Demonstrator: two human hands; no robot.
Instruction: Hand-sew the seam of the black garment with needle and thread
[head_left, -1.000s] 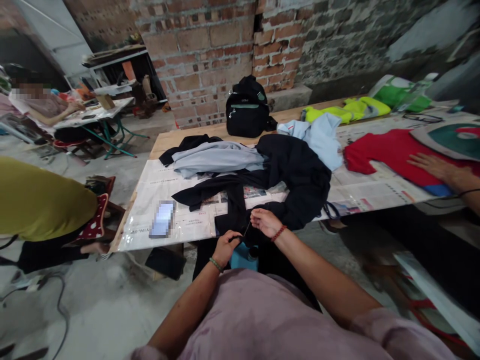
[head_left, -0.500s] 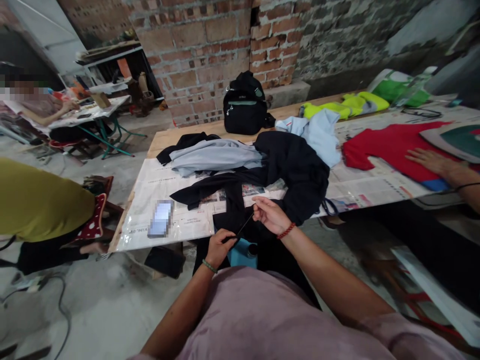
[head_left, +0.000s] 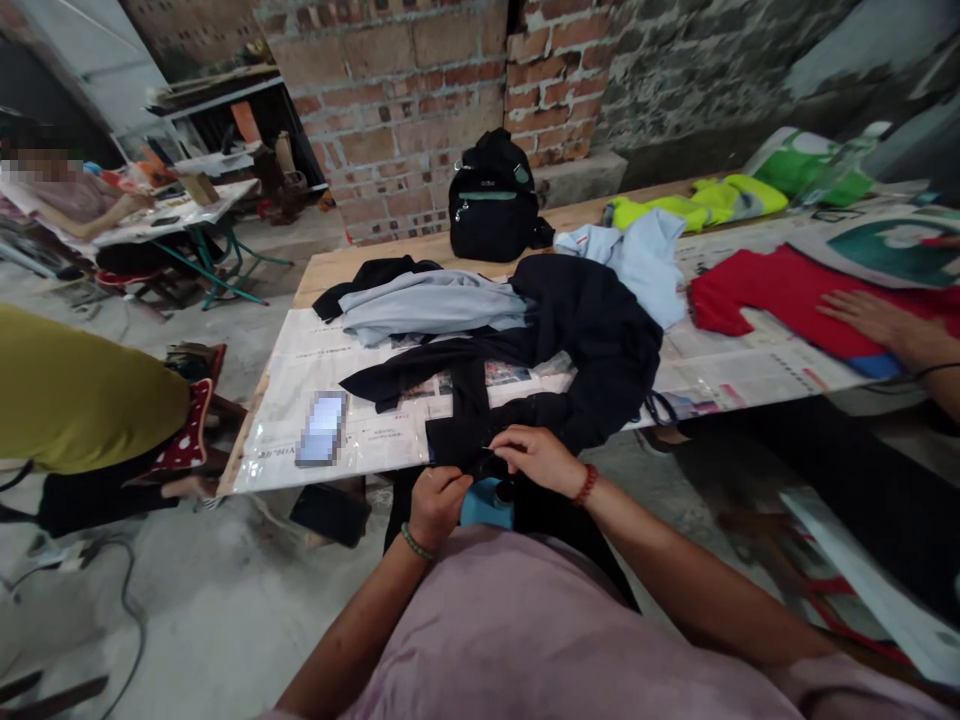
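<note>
My left hand (head_left: 439, 505) is closed in a pinch on the edge of a black garment (head_left: 457, 437) that hangs over the table's near edge. Just to the right, my right hand (head_left: 536, 457) pinches what looks like a needle (head_left: 487, 447), a thin sliver at the fingertips. Its tip is close to the black cloth; whether it touches I cannot tell. The dark garment's bulk (head_left: 592, 335) lies on the table beyond, beside a grey cloth part (head_left: 435, 303). Below the hands, something blue with a dark round part (head_left: 487, 503) rests near my lap.
A phone (head_left: 321, 430) lies on the paper-covered table (head_left: 277, 385) at left. A black backpack (head_left: 491, 205) stands at the back. On the right, another person's hand (head_left: 862, 318) rests on a red garment (head_left: 780, 290), near an iron (head_left: 892, 250). A person in yellow-green (head_left: 82, 390) sits at left.
My right hand has come down and nearer to my left hand; the dark thread stretched between them no longer shows. The iron at right has moved left over the red garment.
</note>
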